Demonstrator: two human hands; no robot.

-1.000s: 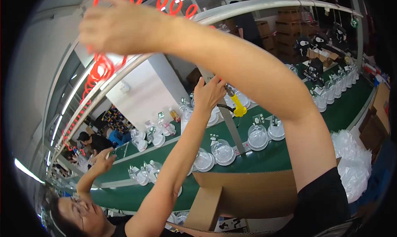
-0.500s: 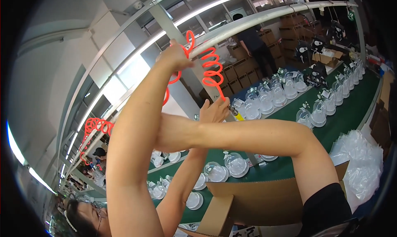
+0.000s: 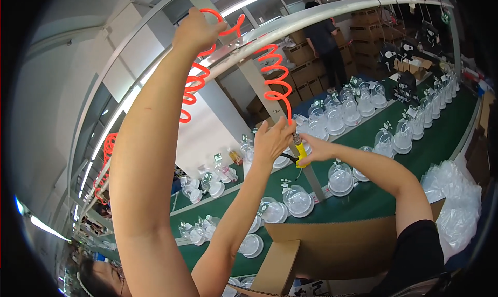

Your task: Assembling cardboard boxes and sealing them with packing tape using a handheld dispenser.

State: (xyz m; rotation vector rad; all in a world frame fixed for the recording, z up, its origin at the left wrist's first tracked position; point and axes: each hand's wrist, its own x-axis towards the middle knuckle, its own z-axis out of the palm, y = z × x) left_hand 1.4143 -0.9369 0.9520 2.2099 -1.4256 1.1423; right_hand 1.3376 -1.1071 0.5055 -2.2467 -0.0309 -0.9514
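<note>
Our left hand [image 3: 194, 31] grips the orange coiled hose [image 3: 277, 79]. Our right hand [image 3: 317, 149] clutches the yellow tool [image 3: 301, 155]. We should hold both tight.

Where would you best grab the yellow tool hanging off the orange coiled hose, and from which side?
Grip the yellow tool round its short handle, below the joint with the orange coiled hose, coming from the right. It hangs roughly upright, the right hand closes on it there, and another person's hand crowds its left side.
</note>
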